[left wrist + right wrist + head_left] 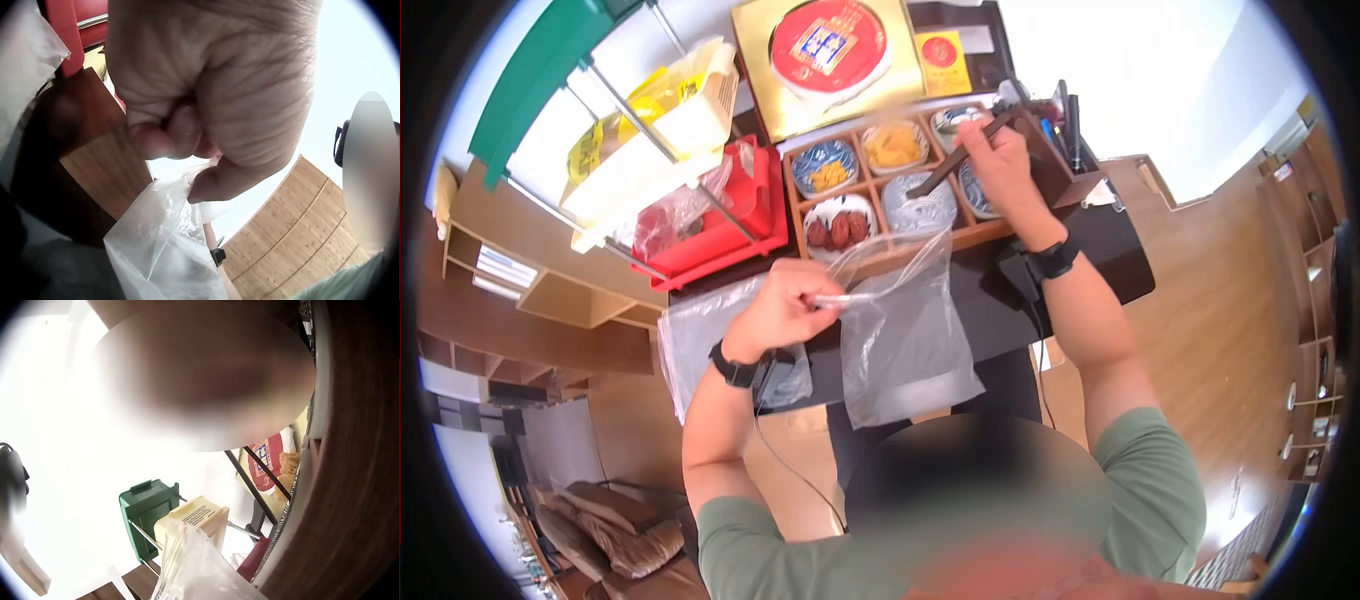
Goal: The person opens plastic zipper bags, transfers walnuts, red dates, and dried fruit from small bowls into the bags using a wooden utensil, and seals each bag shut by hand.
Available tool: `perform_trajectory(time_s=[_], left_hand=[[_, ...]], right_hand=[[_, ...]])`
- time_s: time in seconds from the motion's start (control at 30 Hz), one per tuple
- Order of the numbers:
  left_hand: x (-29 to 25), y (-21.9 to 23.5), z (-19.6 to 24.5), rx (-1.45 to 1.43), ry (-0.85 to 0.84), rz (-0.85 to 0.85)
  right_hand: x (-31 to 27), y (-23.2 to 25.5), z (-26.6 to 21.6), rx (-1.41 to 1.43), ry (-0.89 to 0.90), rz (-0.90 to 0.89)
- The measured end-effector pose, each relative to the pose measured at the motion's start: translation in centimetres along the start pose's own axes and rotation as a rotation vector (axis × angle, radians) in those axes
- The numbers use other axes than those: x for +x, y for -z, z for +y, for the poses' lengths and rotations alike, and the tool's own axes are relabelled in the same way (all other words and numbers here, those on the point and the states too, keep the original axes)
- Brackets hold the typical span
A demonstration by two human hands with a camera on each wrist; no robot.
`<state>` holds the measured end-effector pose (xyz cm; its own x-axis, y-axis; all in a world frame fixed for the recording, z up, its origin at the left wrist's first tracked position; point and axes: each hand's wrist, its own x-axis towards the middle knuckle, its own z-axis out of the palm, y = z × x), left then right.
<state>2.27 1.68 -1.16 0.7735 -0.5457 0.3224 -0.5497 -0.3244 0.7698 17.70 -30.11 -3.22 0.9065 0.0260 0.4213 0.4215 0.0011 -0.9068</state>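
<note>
My left hand [785, 310] pinches the rim of a clear plastic bag [910, 350], which hangs over the table's front edge. In the left wrist view the bag [169, 244] gathers between thumb and curled fingers. Farther right, my right hand [1000, 165] grips dark tongs [943, 175], their tips over a bowl of whitish contents [920, 210] in the front middle compartment. Two dark arms of the tongs [253, 481] show in the right wrist view. The wooden divided tray [870, 187] also holds wrinkled red dates [840, 232], small yellow pieces [830, 177] and yellow-orange pieces [895, 147].
Left of the tray stands a red basket [760, 215] with plastic-wrapped things, beside a rack with a cream bin [700, 105] and green bin [540, 70]. A gold box [755, 60] with a red round label is behind. Flat plastic bags [685, 340] lie at the front left.
</note>
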Motion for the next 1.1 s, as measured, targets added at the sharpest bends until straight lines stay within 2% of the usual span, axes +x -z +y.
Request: perform_trajectory(time_s=[0.03,0.3,0.37,0.5,0.6,0.67,0.73,0.83,0.9,1.0,1.1], left_hand=[[0.2,0.1,0.3,-0.003,-0.005,-0.004],[0.1,-0.2,0.4,-0.051,0.043,0.009],[0.1,-0.3,0.5,-0.029,0.037,0.018],[0.1,-0.3,0.8,0.002,0.053,0.044],[0.4,-0.3,0.9,0.031,0.043,0.085],[0.4,-0.2,0.8,0.059,-0.055,0.116],[0.2,-0.2,0.6,0.001,-0.036,0.117],[0.2,0.1,0.3,0.020,-0.069,0.086],[0.1,0.1,0.3,-0.056,-0.045,-0.019],[0.1,0.3,0.3,-0.030,-0.052,-0.038],[0.2,0.3,0.3,-0.038,-0.061,-0.037]], right_hand=[[-0.3,-0.5,-0.8,0.034,0.070,-0.010],[-0.4,-0.1,-0.7,-0.077,0.054,-0.063],[-0.5,-0.5,-0.9,-0.095,0.124,-0.045],[-0.7,-0.5,-1.0,-0.136,0.086,-0.061],[-0.3,0.1,0.0,-0.155,0.109,-0.079],[-0.2,0.1,-0.1,-0.184,0.104,-0.073],[-0.3,-0.5,-0.2,-0.066,0.193,-0.027],[0.0,-0.3,-0.1,-0.008,0.167,-0.052],[-0.1,-0.2,0.3,-0.051,0.140,-0.023],[-0.3,0.2,0.0,-0.084,0.084,-0.035],[-0.2,0.3,0.0,-0.009,0.123,-0.066]])
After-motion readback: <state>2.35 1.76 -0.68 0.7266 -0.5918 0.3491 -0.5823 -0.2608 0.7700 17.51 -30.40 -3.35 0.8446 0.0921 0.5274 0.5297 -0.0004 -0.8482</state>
